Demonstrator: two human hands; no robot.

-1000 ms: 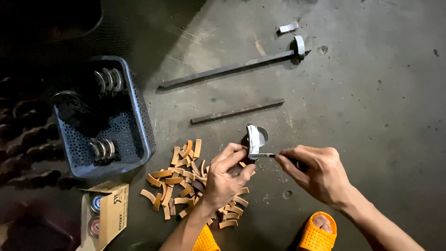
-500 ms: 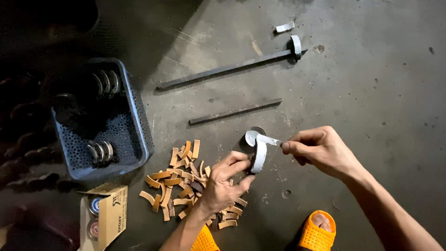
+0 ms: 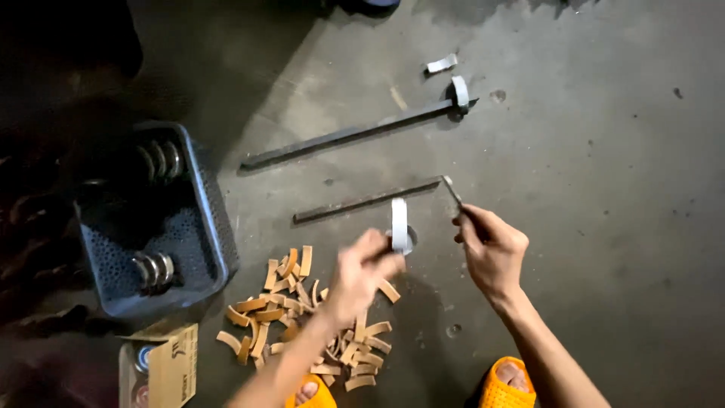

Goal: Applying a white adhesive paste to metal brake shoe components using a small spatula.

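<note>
Just above the heap of curved tan pieces on the concrete floor, the left hand pinches a grey metal ring, held upright on edge. Right of the ring, the right hand is closed around a thin metal tool, whose tip nears the shorter dark bar. A blue basket sits left of the heap.
</note>
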